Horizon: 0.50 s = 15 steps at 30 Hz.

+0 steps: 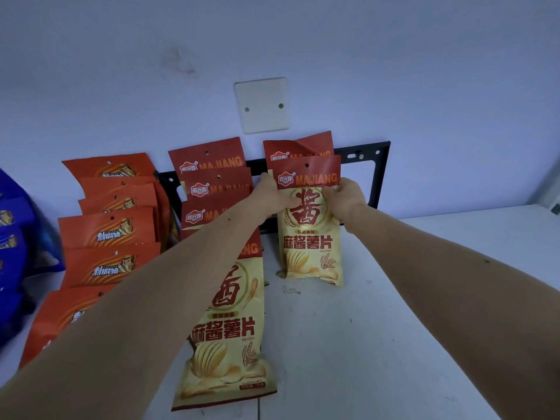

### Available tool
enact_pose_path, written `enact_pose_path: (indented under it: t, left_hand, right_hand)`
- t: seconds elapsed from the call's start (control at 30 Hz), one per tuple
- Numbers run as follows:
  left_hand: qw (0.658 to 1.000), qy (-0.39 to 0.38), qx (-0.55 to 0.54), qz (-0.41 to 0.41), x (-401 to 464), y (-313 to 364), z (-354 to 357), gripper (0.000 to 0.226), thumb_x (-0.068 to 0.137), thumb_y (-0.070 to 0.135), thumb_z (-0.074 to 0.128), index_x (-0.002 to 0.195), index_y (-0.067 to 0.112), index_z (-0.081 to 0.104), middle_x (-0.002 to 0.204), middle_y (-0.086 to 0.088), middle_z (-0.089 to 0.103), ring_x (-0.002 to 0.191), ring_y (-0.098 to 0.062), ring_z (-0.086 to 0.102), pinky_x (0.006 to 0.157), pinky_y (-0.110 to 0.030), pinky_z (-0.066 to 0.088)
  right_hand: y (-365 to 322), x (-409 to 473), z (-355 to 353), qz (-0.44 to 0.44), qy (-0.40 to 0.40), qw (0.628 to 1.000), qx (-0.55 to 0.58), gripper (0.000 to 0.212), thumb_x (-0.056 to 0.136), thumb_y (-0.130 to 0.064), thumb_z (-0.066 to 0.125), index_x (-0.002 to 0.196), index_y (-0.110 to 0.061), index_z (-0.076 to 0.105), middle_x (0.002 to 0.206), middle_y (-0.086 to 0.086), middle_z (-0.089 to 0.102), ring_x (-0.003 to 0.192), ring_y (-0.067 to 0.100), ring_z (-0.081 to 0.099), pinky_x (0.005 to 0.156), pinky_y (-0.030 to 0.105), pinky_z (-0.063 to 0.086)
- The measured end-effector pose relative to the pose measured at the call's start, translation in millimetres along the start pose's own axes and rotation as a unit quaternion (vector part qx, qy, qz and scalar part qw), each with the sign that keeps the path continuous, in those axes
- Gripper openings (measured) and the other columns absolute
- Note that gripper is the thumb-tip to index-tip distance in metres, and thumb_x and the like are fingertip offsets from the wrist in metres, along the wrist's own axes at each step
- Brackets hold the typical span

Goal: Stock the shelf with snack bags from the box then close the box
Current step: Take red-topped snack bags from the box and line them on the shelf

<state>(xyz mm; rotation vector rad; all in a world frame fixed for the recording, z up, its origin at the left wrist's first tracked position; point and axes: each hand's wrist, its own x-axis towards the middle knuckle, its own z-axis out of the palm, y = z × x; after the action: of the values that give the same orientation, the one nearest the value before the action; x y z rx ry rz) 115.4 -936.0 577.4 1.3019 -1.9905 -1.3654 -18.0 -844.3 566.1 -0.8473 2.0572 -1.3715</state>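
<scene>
Partly hidden behind the held MAJIANG bag, another bag shows only its top; left hand and right hand pinch the front one's edges.

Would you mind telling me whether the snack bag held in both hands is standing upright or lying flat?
Upright: the held bag has its bottom edge on the white shelf and its red top up.

Glossy foil-ish snack bag, matt white shelf
</scene>
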Motion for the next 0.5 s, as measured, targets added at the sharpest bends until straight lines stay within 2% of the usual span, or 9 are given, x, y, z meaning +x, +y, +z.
enact_pose_path:
  t: [0.1, 0.2, 0.3, 0.43, 0.5]
  left_hand:
    - [1.0, 0.021, 0.0, 0.006, -0.8, 1.7, 0.7, 0.072, 0.078, 0.009, 0.078, 0.132, 0.008, 0.029, 0.119, -0.006, 0.054, 0.108, -0.019, 0.055, 0.091, -0.034, 0.049]
    - [1.0, 0.021, 0.007, 0.008, -0.3, 2.9, 2.0, 0.073, 0.077, 0.006, 0.078, 0.132, 0.006, 0.03, 0.122, -0.009, 0.053, 0.11, -0.02, 0.054, 0.094, -0.035, 0.048]
    - [1.0, 0.019, 0.013, -0.001, 2.0, 3.6, 3.1, 0.075, 0.077, 0.009, 0.079, 0.134, 0.005, 0.029, 0.124, -0.01, 0.053, 0.115, -0.022, 0.054, 0.099, -0.038, 0.047]
    - [1.0, 0.018, 0.01, -0.007, 5.3, 1.6, 4.3, 0.077, 0.076, 0.013, 0.079, 0.134, 0.005, 0.03, 0.125, -0.01, 0.053, 0.114, -0.022, 0.055, 0.101, -0.041, 0.047]
    - [1.0, 0.015, 0.011, -0.01, 5.8, -0.3, 4.3, 0.078, 0.074, 0.016, 0.081, 0.133, 0.004, 0.032, 0.123, -0.009, 0.055, 0.111, -0.021, 0.057, 0.098, -0.04, 0.05]
  right_hand:
    - [0.5, 5.0, -0.4, 0.011, -0.015, 0.999, -0.036, 0.016, 0.094, -0.02, 0.045, 0.091, -0.014, 0.059, 0.102, 0.012, 0.068, 0.09, 0.029, 0.067, 0.078, 0.038, 0.057]
    - [-1.8, 9.0, -1.4, -0.001, -0.019, 0.995, -0.095, 0.022, 0.096, -0.019, 0.041, 0.079, -0.016, 0.055, 0.098, 0.012, 0.065, 0.085, 0.028, 0.061, 0.063, 0.031, 0.05]
    - [-0.7, 13.1, -0.3, 0.004, -0.029, 0.994, -0.101, 0.021, 0.097, -0.021, 0.042, 0.088, -0.012, 0.058, 0.093, 0.01, 0.063, 0.077, 0.024, 0.058, 0.054, 0.026, 0.043]
    - [3.9, 14.7, 2.3, 0.034, -0.034, 0.997, -0.054, 0.019, 0.097, -0.024, 0.043, 0.094, -0.011, 0.057, 0.081, 0.006, 0.059, 0.057, 0.017, 0.051, 0.048, 0.024, 0.037]
    - [4.8, 13.0, 2.8, 0.048, -0.026, 0.998, -0.043, 0.024, 0.096, -0.029, 0.046, 0.104, -0.008, 0.054, 0.087, 0.007, 0.06, 0.062, 0.018, 0.054, 0.049, 0.025, 0.036]
